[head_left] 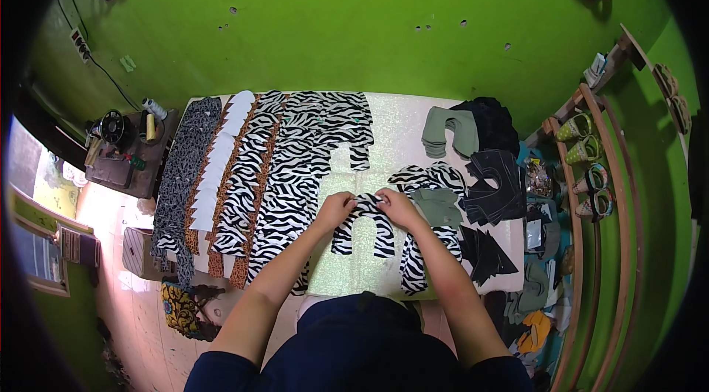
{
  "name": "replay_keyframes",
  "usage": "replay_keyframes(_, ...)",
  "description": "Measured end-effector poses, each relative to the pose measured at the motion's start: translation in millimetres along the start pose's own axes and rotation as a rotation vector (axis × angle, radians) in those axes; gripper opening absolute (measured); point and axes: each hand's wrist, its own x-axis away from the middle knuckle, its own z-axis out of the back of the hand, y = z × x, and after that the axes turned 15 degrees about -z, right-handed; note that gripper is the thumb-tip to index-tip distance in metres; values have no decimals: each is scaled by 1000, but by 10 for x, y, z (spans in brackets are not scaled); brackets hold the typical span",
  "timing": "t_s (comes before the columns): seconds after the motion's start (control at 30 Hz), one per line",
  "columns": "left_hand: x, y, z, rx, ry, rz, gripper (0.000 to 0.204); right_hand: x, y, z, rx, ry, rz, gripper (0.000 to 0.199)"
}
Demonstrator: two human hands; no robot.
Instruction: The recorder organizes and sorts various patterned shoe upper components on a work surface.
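Observation:
A U-shaped zebra-print fabric piece (382, 233) lies on the pale table (347, 270) in front of me, its two legs pointing toward my body. My left hand (337, 211) pinches its upper left curve, and my right hand (396, 209) pinches the upper right. Left of my hands, zebra-print pieces (284, 185) overlap in long rows. Close to my right hand lie a grey-green piece (437, 207) and more zebra-print pieces (443, 172). Below my right forearm, another zebra-print stack (413, 266) is partly covered.
Grey patterned pieces (190, 170) and white pieces (229, 126) line the table's left side. Green U-shaped pieces (452, 132) and black pieces (493, 192) are stacked at right. A sewing machine (114, 130) stands far left. A wooden rack with sandals (591, 148) rises at right.

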Motion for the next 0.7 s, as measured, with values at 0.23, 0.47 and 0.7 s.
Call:
replay_keyframes(0.23,210,-12,-73,-123,33,22,14,93,-14,-157,99,-20,-12,31)
replay_keyframes(0.47,261,-57,-126,-174,-18,38,15,137,66,-254,157,-16,-19,31)
replay_keyframes(0.7,279,-31,-164,-296,2,22,22,251,-69,-231,303,59,-88,35)
